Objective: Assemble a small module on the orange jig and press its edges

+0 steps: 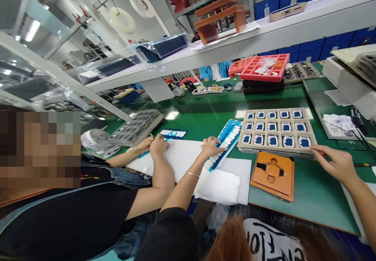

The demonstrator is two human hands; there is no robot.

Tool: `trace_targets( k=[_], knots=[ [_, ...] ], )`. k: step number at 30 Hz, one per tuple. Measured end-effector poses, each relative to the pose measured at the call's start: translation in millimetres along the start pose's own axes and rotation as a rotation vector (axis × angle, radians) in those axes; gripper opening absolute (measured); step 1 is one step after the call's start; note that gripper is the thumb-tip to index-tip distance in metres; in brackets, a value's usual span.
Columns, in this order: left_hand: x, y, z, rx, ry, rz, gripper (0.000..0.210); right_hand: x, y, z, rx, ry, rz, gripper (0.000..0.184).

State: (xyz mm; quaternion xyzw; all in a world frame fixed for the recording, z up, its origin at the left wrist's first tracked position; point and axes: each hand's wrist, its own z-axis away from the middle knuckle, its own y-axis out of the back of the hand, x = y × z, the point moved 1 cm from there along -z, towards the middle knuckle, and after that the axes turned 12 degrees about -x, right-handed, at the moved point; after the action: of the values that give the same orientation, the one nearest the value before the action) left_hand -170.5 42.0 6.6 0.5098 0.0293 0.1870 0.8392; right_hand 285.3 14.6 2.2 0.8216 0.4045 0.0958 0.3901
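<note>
My left hand lies with curled fingers on a blue strip of small white pieces, pressing it onto a white sheet. At the right, the fingertips of my right hand grip the front right corner of a beige tray. This tray holds rows of blue and white square parts. An orange fixture plate sits on the green mat between my hands, just in front of the tray.
A co-worker in a black shirt sits at my left, with both hands on the white sheet near another blue strip. Behind are a small white fan, a grey tray stack, red trays and an overhead shelf. Pens lie at the right.
</note>
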Motion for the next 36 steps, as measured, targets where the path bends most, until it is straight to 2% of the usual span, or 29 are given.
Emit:
trace_targets(
  k=[4,8,15,20,27,36],
  knots=[
    [4,2.6,-11,-0.041,0.05,0.01,0.047,0,-1,2,0.018,-0.001,-0.01,0.018],
    [2,2.1,-16,-0.019,0.058,0.054,0.048,-2,-5,3,0.031,-0.018,-0.068,0.017],
    [-11,2.3,-20,0.04,-0.077,0.221,0.033,0,-12,6,0.004,-0.075,-0.126,0.021],
    [-19,9.8,-13,0.128,-0.131,0.274,0.033,1,-14,8,0.015,-0.114,-0.137,0.022],
    [-29,18.0,-2,0.144,-0.258,0.333,0.039,-9,-12,0,0.051,-0.051,-0.117,0.018],
    [-43,10.0,-6,0.101,-0.233,0.306,0.038,-24,3,-17,0.07,0.002,-0.099,0.013]
  ],
)
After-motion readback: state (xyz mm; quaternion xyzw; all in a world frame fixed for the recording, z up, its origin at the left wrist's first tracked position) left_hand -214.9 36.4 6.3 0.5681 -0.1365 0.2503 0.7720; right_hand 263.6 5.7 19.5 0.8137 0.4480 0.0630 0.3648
